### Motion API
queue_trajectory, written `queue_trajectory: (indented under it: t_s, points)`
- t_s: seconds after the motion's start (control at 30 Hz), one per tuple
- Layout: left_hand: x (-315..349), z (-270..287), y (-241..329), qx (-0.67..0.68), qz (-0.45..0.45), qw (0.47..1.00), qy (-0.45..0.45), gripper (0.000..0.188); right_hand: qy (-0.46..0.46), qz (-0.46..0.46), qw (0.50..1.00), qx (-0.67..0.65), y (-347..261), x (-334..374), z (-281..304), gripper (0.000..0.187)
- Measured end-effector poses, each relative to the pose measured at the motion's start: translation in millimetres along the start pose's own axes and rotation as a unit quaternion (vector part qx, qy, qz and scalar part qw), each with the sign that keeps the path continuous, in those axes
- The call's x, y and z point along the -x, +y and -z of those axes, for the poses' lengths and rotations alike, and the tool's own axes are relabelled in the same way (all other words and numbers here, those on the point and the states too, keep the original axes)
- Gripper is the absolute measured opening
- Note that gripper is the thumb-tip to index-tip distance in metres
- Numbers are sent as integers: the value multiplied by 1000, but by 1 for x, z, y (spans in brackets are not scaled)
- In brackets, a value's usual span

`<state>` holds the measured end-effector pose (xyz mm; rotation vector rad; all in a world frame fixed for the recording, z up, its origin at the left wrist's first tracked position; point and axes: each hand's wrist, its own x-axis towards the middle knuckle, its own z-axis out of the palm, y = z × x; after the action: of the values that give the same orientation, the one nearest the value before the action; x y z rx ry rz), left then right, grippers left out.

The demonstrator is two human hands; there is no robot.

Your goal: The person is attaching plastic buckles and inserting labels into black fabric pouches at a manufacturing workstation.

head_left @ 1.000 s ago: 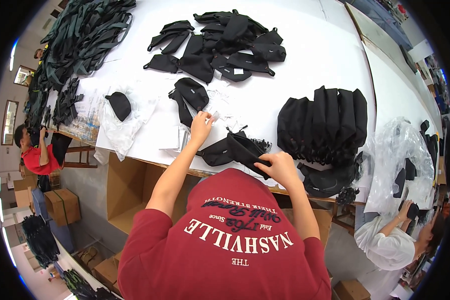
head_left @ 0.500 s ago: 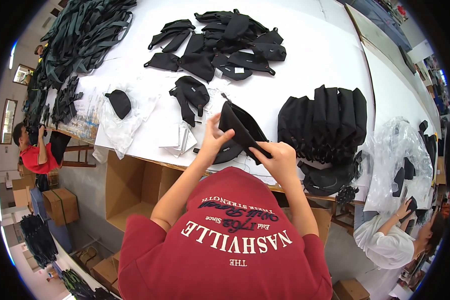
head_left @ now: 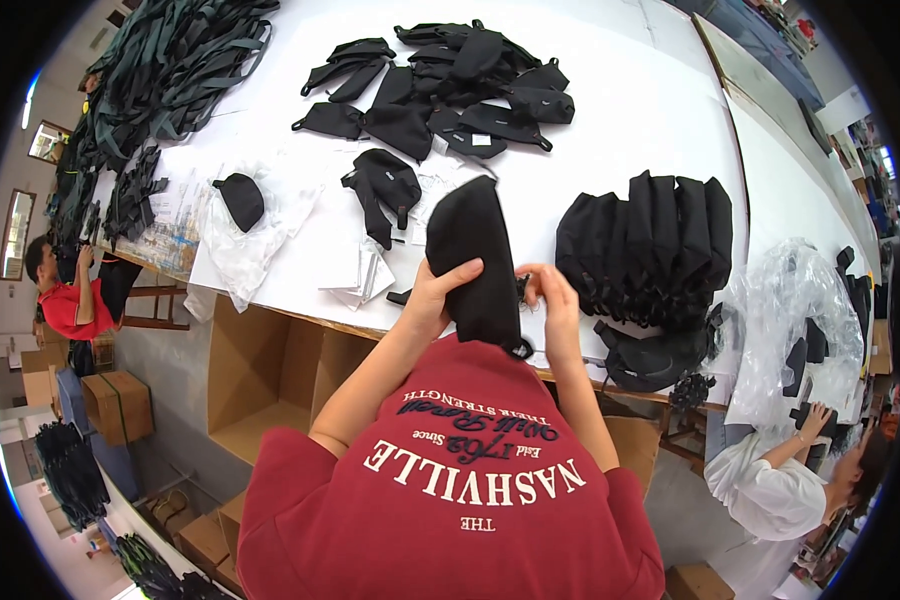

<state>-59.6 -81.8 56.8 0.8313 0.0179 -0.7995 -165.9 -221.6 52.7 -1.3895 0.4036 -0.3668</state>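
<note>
A black fabric pouch [head_left: 473, 250] stands upright over the table's near edge, its flat face turned toward me. My left hand [head_left: 438, 295] grips it from the left side, thumb pressed on the face and the other fingers behind. At its right edge is my right hand [head_left: 553, 300], with fingers curled together beside the zipper side; what they pinch, if anything, is too small to make out. A small loop hangs at the pouch's lower corner. Behind it lies another black pouch [head_left: 385, 190] with a strap, beside a stack of white cards [head_left: 363, 275].
Many black pouches [head_left: 470, 60] lie heaped at the far middle. A row of black bags [head_left: 650, 245] stands on the right, with clear plastic [head_left: 800, 300] beyond. Dark straps [head_left: 170, 70] pile up at far left. Cardboard boxes [head_left: 270, 370] sit below the table edge. Two co-workers are at the sides.
The pouch has turned from a tilted, gaping position to upright with its flat face showing. My left hand now wraps its side; my right hand has left the lower corner for the right edge.
</note>
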Motion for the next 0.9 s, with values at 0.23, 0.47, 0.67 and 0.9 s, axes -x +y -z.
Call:
queue_trajectory:
  t_s: [0.23,0.47,0.67,0.9]
  points:
    - [13,-19,10,-136,117,980,-83,50,84,250,953,149,-47,-29,0,24]
    - [9,-18,8,-120,107,985,-67,42,165,305,918,192,-40,-25,-5,10]
    - [-20,5,19,92,160,982,-29,28,-39,185,973,135,-44,10,-19,9]
    - [-28,19,28,131,133,981,-55,25,-122,176,962,168,-47,16,-13,12]
